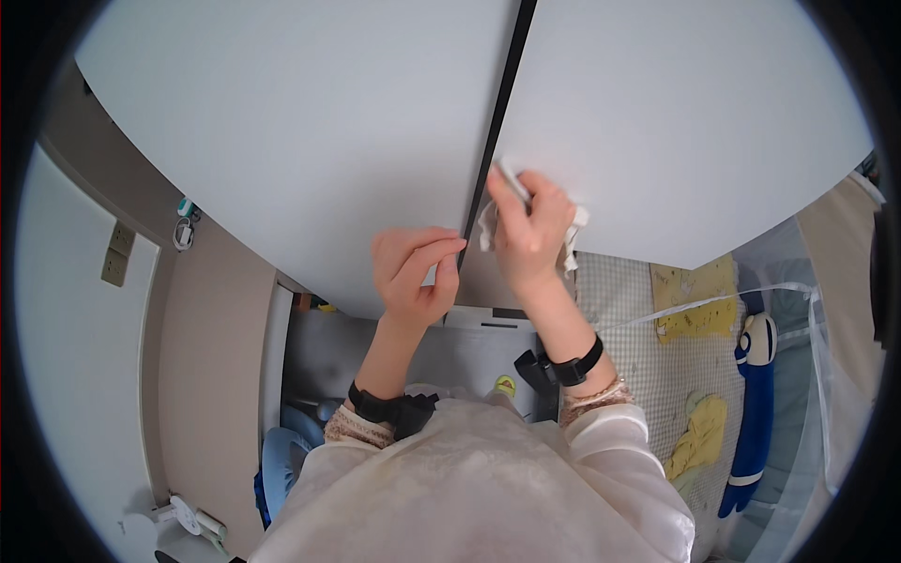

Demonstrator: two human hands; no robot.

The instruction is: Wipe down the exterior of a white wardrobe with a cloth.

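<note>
Two broad white cabinet doors, the left one (317, 141) and the right one (669, 127), stand before me with a dark strip (501, 105) between them. My right hand (531, 232) grips a white cloth (574, 236) against the right door beside the strip; parts of the cloth hang out on both sides of the hand. My left hand (417, 271) is raised near the lower end of the strip, its fingers bent and the thumb a little apart from them, holding nothing that I can see. Whether it touches the left door, I cannot tell.
A bed with a checked cover (619, 295) lies at right, bearing a yellow cloth (697, 436) and a long blue plush toy (753, 422), with sheer netting around it. Wall sockets (117, 253) and a white cable (184, 233) are at left. A light blue curved object (285, 457) stands low at left.
</note>
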